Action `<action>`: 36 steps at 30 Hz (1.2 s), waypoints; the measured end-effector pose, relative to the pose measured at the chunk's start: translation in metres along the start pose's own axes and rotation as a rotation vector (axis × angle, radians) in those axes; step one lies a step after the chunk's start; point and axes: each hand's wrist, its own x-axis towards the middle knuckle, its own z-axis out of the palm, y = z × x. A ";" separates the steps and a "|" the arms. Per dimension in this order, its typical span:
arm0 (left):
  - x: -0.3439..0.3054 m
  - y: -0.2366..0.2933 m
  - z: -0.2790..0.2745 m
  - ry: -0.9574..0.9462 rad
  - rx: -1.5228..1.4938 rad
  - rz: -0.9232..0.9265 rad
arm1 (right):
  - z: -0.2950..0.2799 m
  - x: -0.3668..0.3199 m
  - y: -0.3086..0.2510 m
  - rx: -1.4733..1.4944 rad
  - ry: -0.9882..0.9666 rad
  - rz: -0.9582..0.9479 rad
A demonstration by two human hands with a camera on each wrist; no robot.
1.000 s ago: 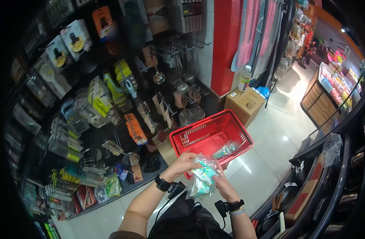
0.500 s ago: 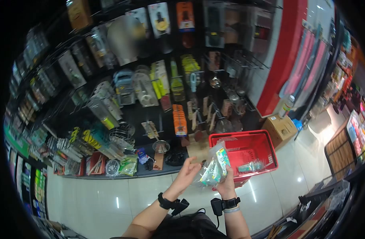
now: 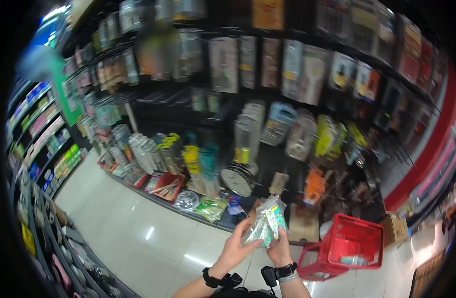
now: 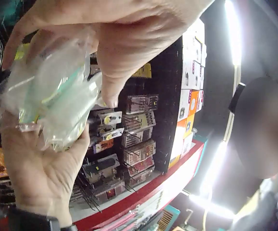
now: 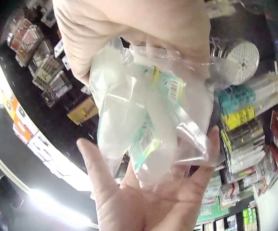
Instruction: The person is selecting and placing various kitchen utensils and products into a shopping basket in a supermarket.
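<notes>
Both hands hold clear plastic packets (image 3: 268,224) in front of the body. In the right wrist view the packets (image 5: 129,103) contain white rounded items, with teal and yellow labels and a printed barcode. My right hand (image 3: 280,252) grips them from the right, its fingers partly hidden behind the plastic. From the left, my left hand (image 3: 234,253) curls its fingers around the bundle, as the left wrist view shows. Its thumb overlaps the packets in the head view. A red shopping basket (image 3: 337,243) stands to the right, with similar packets (image 3: 354,260) lying in it.
A wall rack ahead carries hanging utensils, including orange packs (image 3: 315,186) and yellow-green ones (image 3: 327,134). Along its base lie a green bag (image 3: 211,209) and a red tray (image 3: 170,187). A cardboard box (image 3: 398,227) stands beyond the basket. Another shelf (image 3: 64,243) lines the left side.
The head view has swung left, so the basket appears farther right. My left hand left the packets half a second ago and is back on them now. My right hand keeps holding them.
</notes>
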 end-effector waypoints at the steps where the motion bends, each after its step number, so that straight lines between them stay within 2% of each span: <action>1: -0.002 -0.006 -0.022 0.047 0.041 0.014 | 0.014 0.009 0.019 -0.021 -0.039 0.028; 4: -0.010 -0.016 -0.079 0.231 0.013 0.001 | 0.050 0.033 0.069 -0.077 -0.092 0.152; 8: -0.012 -0.019 -0.147 0.302 0.205 -0.022 | 0.093 0.063 0.127 -0.140 -0.153 0.134; 10: -0.015 -0.028 -0.177 0.370 0.432 0.008 | 0.104 0.076 0.154 -0.159 -0.177 0.227; 11: -0.014 -0.037 -0.192 0.377 0.431 0.001 | 0.109 0.082 0.169 -0.166 -0.205 0.256; 13: -0.010 -0.056 -0.220 0.567 0.410 0.036 | 0.138 0.085 0.186 -0.193 -0.237 0.315; 18: -0.002 -0.057 -0.276 0.718 0.347 -0.059 | 0.187 0.108 0.232 -0.309 -0.329 0.359; 20: 0.007 -0.066 -0.285 0.874 0.157 -0.110 | 0.196 0.130 0.250 -0.319 -0.395 0.365; 22: 0.020 -0.081 -0.298 0.923 0.169 -0.088 | 0.215 0.148 0.259 -0.278 -0.424 0.392; 24: 0.043 -0.095 -0.312 0.980 0.041 0.059 | 0.224 0.173 0.271 -0.256 -0.462 0.411; 26: 0.069 -0.102 -0.325 0.957 -0.051 0.045 | 0.242 0.201 0.272 -0.218 -0.496 0.387; 28: 0.097 -0.113 -0.339 0.916 -0.270 0.035 | 0.258 0.220 0.266 -0.232 -0.462 0.375; 30: 0.130 -0.112 -0.348 0.874 -0.354 -0.003 | 0.260 0.249 0.262 -0.188 -0.407 0.376; 32: 0.160 -0.117 -0.354 0.825 -0.452 -0.053 | 0.262 0.272 0.253 -0.360 -0.595 0.279; 34: 0.183 -0.127 -0.356 0.778 -0.451 -0.094 | 0.264 0.289 0.240 -0.392 -0.568 0.255; 36: 0.205 -0.138 -0.352 0.724 -0.549 -0.054 | 0.263 0.302 0.230 -0.443 -0.566 0.237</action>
